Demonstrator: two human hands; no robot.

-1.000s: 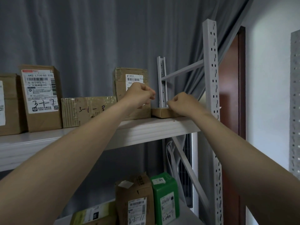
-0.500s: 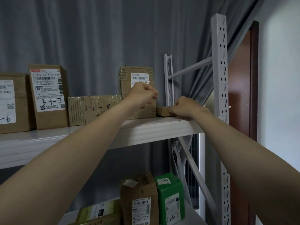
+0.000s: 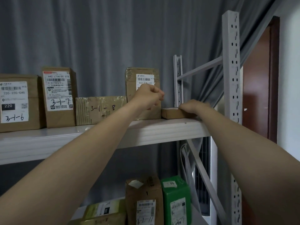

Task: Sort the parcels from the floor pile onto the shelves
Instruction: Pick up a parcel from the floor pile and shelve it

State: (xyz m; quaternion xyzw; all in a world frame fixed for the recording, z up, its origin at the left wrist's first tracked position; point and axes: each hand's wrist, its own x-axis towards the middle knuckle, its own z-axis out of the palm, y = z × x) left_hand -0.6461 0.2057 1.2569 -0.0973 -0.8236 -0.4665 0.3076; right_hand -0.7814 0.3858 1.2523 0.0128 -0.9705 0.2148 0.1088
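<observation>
Cardboard, brown and low, made up the flat parcel (image 3: 172, 113), which lay at the right end of the upper shelf (image 3: 162, 132). Its front edge sat just back from the shelf's front lip, leaving a thin strip of bare board at its six o'clock.

The right hand (image 3: 193, 106) was on the parcel's three o'clock end, fingers bent over its top, holding it. The left hand (image 3: 148, 96) hung at the parcel's ten o'clock, curled into a fist in front of the upright parcel (image 3: 142, 75). We saw nothing in its grasp.

The flat parcel's left edge met or nearly met the upright parcel, and we could not tell whether they touched. The rear post (image 3: 178, 78) rose at its twelve o'clock, close behind. The front post (image 3: 230, 62) stood at its three o'clock, with the right forearm filling the gap between. Above the parcel the space was open up to the slanting brace (image 3: 199, 67).

At nine o'clock along the shelf we recorded the parcel marked 3-1-8 (image 3: 100, 109), the parcel marked 3-1-7 (image 3: 59, 96) and the parcel marked 3-1-6 (image 3: 16, 103), set close side by side against the grey curtain (image 3: 97, 38).

On the lower shelf (image 3: 198, 218), at six o'clock, a brown box (image 3: 144, 200) and a green box (image 3: 176, 197) stood upright, side by side.
</observation>
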